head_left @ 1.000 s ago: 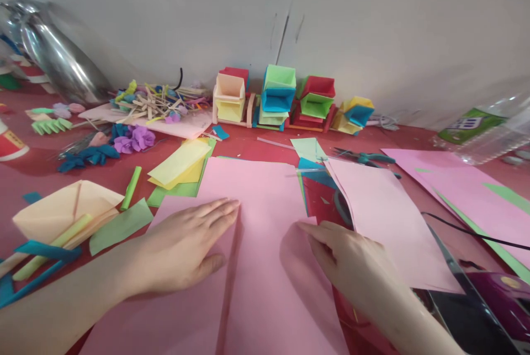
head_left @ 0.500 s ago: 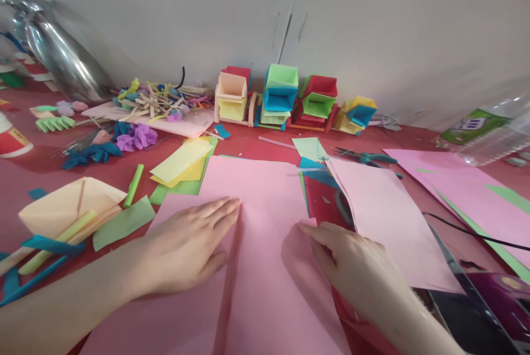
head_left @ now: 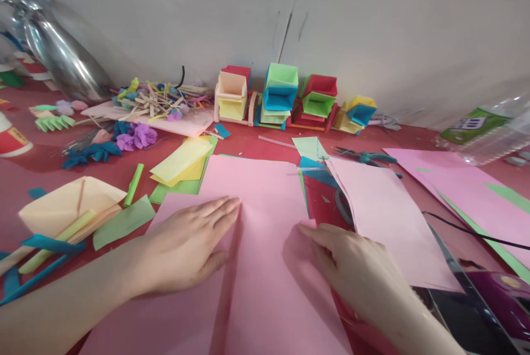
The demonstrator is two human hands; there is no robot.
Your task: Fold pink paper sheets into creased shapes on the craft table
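Observation:
A large pink paper sheet [head_left: 265,217] lies on the red table in front of me, with a raised fold running down its middle. My left hand [head_left: 182,247] lies flat on the left part of the sheet, fingers stretched out and together, fingertips at the fold. My right hand [head_left: 356,269] rests on the sheet's right edge, fingers extended with the index tip on the paper's corner. Neither hand grips anything.
A second pale pink sheet [head_left: 385,217] lies to the right, with scissors [head_left: 364,157] behind it. Folded paper boxes [head_left: 281,95] stand by the wall. Craft sticks [head_left: 157,102], paper flowers [head_left: 136,137], yellow sheets [head_left: 182,162], a plastic bottle [head_left: 484,128] and a dark device [head_left: 484,311] surround the work area.

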